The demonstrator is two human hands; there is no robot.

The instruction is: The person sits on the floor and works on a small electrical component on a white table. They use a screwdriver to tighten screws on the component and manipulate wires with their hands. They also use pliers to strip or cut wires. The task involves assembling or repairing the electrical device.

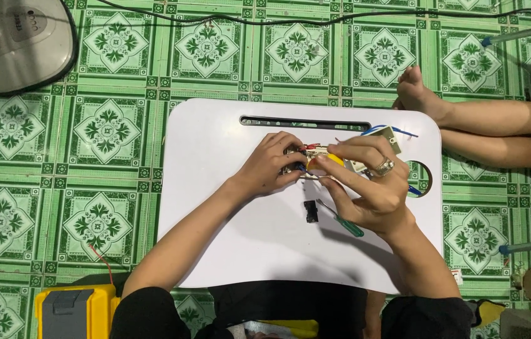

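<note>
Black sleeves point(152, 314) are seen lowest in view, at the near edge of a white lap desk point(228, 238), whose near half is bare. A small wired electrical part point(306, 160) is pinched mid-desk by the curled left hand point(271, 164) and right hand point(372, 185). Just beside the right hand, a green-handled screwdriver point(344, 221) and a small black piece point(310, 211) are laid.

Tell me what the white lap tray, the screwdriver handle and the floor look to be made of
White lap tray: likely plastic or laminated board, smooth matte surface with rounded corners and cut-out slots. Screwdriver handle: translucent green plastic, by its glossy see-through look. Floor: probably glazed ceramic tile, going by the repeated green-and-white pattern and grid joints.
</note>
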